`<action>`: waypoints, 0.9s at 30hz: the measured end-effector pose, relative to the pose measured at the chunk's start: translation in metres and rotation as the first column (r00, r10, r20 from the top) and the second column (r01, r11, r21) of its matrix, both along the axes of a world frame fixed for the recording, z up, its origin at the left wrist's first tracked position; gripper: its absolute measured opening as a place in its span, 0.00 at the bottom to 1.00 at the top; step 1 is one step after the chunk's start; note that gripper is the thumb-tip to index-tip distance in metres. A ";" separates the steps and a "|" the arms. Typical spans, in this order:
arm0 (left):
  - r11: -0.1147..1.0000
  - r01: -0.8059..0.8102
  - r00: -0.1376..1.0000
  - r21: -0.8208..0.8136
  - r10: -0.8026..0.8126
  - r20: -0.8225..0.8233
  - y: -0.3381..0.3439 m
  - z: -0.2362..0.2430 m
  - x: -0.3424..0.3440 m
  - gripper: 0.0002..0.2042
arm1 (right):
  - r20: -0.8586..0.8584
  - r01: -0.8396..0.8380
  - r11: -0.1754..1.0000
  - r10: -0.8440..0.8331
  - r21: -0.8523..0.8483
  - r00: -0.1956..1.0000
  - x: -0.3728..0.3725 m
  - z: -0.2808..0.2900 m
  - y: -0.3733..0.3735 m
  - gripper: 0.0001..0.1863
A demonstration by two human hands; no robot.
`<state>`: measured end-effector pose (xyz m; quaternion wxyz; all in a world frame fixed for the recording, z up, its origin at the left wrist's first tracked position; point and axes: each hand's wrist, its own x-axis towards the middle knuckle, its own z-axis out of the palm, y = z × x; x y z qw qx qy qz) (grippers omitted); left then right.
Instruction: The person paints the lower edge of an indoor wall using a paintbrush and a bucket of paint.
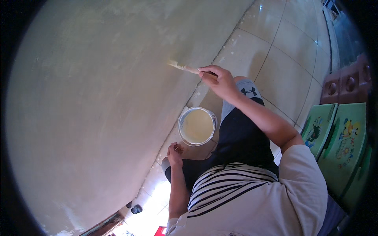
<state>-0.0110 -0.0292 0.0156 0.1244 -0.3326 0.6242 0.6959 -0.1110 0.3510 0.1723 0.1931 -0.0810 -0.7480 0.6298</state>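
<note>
My right hand [219, 80] is closed round the handle of a paintbrush [188, 69]. Its pale bristles reach to the left, against the grey-beige wall [98, 94], or very near it. Below that hand, on the floor between my legs, stands a white bucket [215, 125] with a pale yellowish liquid [198, 126] inside. My left hand [174, 154] is just below the bucket, by my left knee, with its fingers curled. A small brownish shape [180, 149] shows beside those fingers; whether they hold it is unclear.
Light floor tiles [291, 43] with white spatters run along the wall's lower edge. To the right stand a green drawer unit [342, 145] with cartoon pictures and a reddish-brown moulded piece [346, 80]. A small dark object [136, 209] lies by the wall at lower left.
</note>
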 end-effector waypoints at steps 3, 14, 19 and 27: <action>0.989 -0.010 0.999 -0.149 0.003 -0.045 -0.035 0.013 0.004 0.11 | 0.083 -0.057 0.997 0.052 0.052 0.995 -0.016 -0.002 0.038 0.13; 0.859 -0.189 0.975 -0.475 0.106 -0.195 -0.141 0.009 0.073 0.12 | -0.035 0.453 0.891 -0.452 0.021 0.891 -0.105 -0.013 0.185 0.11; 0.761 -0.123 0.974 -0.638 -0.030 -0.224 -0.137 -0.007 0.073 0.14 | -0.206 0.331 0.942 -0.313 0.062 0.927 -0.095 -0.019 0.094 0.08; 0.762 -0.072 0.983 -0.644 -0.054 -0.174 -0.138 -0.013 0.068 0.14 | -0.157 0.109 0.993 -0.101 0.040 0.982 -0.014 0.014 -0.002 0.11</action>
